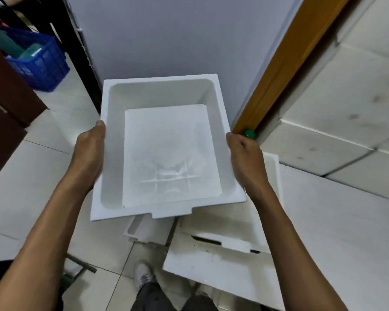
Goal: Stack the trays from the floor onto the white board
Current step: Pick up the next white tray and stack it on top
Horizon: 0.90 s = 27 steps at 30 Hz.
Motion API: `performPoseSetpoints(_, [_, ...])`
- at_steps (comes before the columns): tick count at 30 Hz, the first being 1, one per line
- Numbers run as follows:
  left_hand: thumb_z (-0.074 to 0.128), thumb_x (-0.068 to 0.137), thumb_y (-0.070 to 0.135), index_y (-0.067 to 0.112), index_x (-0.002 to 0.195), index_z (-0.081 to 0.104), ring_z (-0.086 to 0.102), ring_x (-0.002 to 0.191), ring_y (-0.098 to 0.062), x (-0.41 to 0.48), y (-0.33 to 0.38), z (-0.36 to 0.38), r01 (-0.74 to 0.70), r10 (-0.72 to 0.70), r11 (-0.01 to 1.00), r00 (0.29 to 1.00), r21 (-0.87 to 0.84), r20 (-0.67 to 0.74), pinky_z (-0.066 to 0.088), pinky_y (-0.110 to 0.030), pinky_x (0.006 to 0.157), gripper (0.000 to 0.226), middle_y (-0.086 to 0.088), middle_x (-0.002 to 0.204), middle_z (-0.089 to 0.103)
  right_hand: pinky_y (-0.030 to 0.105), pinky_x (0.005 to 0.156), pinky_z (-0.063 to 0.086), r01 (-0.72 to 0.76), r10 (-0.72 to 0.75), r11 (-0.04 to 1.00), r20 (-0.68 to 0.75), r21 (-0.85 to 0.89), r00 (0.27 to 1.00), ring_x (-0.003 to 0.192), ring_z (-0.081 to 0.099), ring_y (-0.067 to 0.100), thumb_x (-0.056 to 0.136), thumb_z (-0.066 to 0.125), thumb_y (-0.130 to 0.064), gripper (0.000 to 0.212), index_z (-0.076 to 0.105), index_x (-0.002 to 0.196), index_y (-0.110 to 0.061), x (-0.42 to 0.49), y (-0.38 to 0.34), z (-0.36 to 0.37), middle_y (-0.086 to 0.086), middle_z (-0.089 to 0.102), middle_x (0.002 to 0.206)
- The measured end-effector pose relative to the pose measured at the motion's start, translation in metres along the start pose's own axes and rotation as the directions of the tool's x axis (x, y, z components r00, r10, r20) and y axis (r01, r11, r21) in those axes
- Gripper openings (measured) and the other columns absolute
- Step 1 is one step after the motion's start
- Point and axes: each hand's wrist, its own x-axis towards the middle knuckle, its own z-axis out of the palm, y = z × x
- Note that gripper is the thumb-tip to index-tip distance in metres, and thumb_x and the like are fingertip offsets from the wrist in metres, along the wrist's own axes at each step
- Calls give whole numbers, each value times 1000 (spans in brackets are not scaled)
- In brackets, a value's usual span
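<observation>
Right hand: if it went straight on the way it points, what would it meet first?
The right hand would likely meet the green cap by the door frame first; depth is unclear.

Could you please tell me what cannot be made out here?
Head view:
Fingertips of left hand and right hand: hidden under the held white foam tray.
White foam trays below: mostly covered by the held tray, number unclear.
Small green round object: partly behind right hand, unidentifiable.
Blue plastic basket contents: blurred, too small to identify.
</observation>
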Motion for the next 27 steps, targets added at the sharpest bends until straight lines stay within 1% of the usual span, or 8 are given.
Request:
performPoseSetpoints(4, [40,103,40,19,93,63,59,69,-13,-27,2,43,-7,6,1000,997,12,79,44,-25,59,33,4,80,62,10,46,37,-22,20,999,-43,-26,999,53,52,1,98,45,-34,38,52,61,-29,-11,21,-54,-13,57,60])
performPoseSetpoints(6, [43,101,37,22,79,61,57,67,-14,-38,-1,65,-6,3,1000,994,26,105,41,-26,57,32,3,76,61,14,46,33,-28,24,999,-81,-46,996,44,40,2,96,46,-32,44,41,53,-26,-15,35,-75,-12,46,51])
performPoseSetpoints(8, [45,100,36,20,76,60,57,66,-17,-48,-5,85,-7,0,999,989,52,146,40,-27,56,32,1,75,61,23,50,29,-48,41,997,-122,-62,992,48,34,7,95,47,-33,41,39,58,-16,-19,50,-96,-5,40,57])
performPoseSetpoints(11, [46,100,35,13,86,65,56,72,-22,-59,-16,112,-31,7,994,974,102,227,38,-30,63,32,-4,81,63,21,52,36,-118,106,990,-152,-74,983,55,46,7,96,51,-37,34,60,80,-8,-26,71,-121,-2,56,70])
performPoseSetpoints(13, [46,100,35,8,98,66,54,78,-23,-65,-25,129,-46,6,987,968,152,250,36,-31,65,34,-6,88,62,24,54,37,-162,149,984,-152,-76,977,60,52,11,96,52,-37,32,61,89,-8,-31,85,-135,0,61,75])
performPoseSetpoints(17, [50,98,39,-8,96,57,49,71,-22,-71,-54,151,5,-62,980,958,201,278,35,-33,64,47,-11,78,52,25,55,40,-271,261,961,-146,-57,954,68,58,13,96,52,-36,27,63,91,-12,-37,117,-147,1,67,84])
performPoseSetpoints(24, [53,97,37,12,81,52,44,64,-21,-64,-66,160,-32,-54,955,959,294,277,32,-32,58,30,-8,71,46,26,61,43,-338,336,941,-119,2,934,81,62,17,95,55,-35,27,65,90,-11,-30,149,-140,3,69,95])
performPoseSetpoints(27, [52,97,37,11,78,48,42,61,-23,-58,-63,164,-88,-5,933,966,348,257,30,-32,55,33,-8,67,44,24,59,42,-322,319,947,-135,-4,938,75,60,13,95,54,-35,27,65,91,-10,-23,148,-138,-1,66,90])
